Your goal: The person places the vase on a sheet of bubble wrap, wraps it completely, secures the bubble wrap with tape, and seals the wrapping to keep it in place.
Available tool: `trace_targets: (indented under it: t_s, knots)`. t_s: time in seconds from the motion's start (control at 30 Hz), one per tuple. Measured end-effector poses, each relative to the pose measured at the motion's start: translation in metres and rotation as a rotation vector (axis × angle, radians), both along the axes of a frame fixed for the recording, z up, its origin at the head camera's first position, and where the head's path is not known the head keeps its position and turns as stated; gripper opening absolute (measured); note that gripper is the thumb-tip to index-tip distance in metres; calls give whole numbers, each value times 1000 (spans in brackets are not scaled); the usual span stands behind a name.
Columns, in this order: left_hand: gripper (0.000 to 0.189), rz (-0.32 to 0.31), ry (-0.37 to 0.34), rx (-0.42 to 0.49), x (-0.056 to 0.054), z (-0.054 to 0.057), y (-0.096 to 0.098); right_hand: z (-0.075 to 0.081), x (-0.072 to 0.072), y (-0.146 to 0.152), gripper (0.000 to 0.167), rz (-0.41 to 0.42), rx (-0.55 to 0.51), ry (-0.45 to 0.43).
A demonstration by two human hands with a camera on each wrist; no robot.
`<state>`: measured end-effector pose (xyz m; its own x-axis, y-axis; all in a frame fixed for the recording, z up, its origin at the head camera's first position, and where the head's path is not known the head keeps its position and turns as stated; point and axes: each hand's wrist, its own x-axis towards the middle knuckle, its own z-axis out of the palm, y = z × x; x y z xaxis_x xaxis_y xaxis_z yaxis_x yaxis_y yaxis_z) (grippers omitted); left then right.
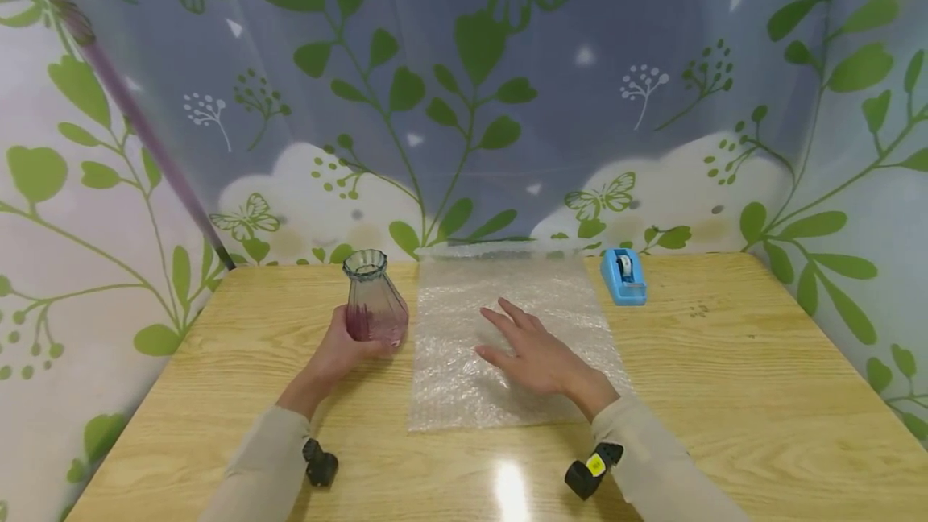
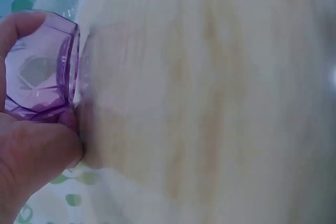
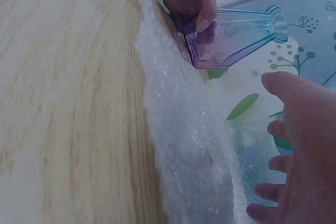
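My left hand [image 1: 348, 349] grips a ribbed glass vase [image 1: 377, 312] around its lower part, left of the bubble wrap. The vase stands upright, fading from blue-green at its scalloped rim to purple at the base. In the left wrist view the purple base [image 2: 39, 72] shows between thumb and fingers. Flat on the table lies a sheet of clear bubble wrap [image 1: 449, 377]. Over its right half is my right hand [image 1: 536, 357], fingers spread and holding nothing. The right wrist view shows the vase [image 3: 226, 38] beyond the bubble wrap [image 3: 178, 129], left hand at its base.
A blue tape dispenser [image 1: 625, 276] stands at the back right of the wooden table [image 1: 725, 393], beyond the sheet's right edge. A leaf-patterned curtain [image 1: 464, 103] hangs behind the table and along both sides. The sheet's far edge reaches the curtain.
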<state>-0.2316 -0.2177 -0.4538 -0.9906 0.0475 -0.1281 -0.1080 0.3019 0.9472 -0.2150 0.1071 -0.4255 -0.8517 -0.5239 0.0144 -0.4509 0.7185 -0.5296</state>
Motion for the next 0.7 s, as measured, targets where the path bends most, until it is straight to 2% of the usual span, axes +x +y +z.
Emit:
trace_targets:
  t_s: [0.3, 0.5, 0.7]
  knots:
    - [91, -59, -6, 47, 6, 4, -7, 3, -1, 3, 67, -4, -24, 16]
    - [93, -29, 0, 38, 7, 1, -9, 2, 1, 4, 67, -3, -30, 18]
    - [87, 20, -2, 116, 11, 0, -13, 3, 0, 6, 67, -5, -20, 49]
